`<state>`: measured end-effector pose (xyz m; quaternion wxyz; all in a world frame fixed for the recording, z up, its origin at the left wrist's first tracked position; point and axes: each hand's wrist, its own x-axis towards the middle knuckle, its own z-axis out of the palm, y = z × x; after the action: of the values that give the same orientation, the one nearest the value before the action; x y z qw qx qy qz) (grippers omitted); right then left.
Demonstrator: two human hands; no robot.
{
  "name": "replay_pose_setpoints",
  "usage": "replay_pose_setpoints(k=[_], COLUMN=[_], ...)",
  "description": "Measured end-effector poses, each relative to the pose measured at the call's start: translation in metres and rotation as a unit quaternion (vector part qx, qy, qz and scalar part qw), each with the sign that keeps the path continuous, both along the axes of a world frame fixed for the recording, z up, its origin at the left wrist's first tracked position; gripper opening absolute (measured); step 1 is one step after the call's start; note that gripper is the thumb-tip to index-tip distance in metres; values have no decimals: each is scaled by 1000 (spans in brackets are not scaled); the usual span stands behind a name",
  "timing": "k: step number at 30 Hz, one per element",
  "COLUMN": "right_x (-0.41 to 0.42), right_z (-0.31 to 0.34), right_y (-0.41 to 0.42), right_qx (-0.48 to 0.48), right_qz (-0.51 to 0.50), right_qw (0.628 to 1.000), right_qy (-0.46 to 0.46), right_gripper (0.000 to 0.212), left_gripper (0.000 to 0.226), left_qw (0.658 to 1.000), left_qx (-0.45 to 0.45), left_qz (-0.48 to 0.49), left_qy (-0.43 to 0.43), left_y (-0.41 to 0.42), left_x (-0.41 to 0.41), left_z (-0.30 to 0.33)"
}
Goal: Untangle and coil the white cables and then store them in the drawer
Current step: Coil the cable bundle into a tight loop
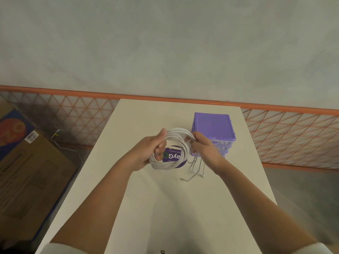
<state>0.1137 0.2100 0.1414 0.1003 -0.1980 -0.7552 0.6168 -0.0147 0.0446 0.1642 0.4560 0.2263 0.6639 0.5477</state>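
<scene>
Now white cables (170, 149), multi-looped coil

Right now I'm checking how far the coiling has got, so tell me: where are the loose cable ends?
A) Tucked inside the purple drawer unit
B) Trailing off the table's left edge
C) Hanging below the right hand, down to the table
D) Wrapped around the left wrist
C: the loose ends dangle from the right hand onto the table, while the left hand grips the white coil beside the purple drawer unit.
</scene>
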Motion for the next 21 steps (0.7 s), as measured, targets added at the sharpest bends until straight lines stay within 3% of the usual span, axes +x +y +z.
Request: replay_pose_setpoints(k=[3, 8, 15, 19, 21], right_x=[-5, -1, 13, 11, 11], right_z=[-17, -53, -83, -101, -108], right_y=[-5, 0, -6, -5, -4], right_qx=[68, 116, 112, 158, 100], right_qz=[-11, -36, -29, -39, -64], right_qw=[995, 980, 958, 935, 948], right_qy=[-67, -158, -263, -317, -296], right_gripper=[12, 30, 31, 32, 31], left_gripper=[52, 50, 51, 51, 51], left_qw=[992, 959, 940, 934, 935], left_qx=[45, 116, 129, 140, 142], left_qz=[82, 207, 258, 260, 250], left_qy=[-80, -153, -180, -199, -208], left_y=[-1, -6, -11, -9, -8], left_x=[-6, -22, -27, -22, -20], left_z=[-4, -7, -10, -11, -12])
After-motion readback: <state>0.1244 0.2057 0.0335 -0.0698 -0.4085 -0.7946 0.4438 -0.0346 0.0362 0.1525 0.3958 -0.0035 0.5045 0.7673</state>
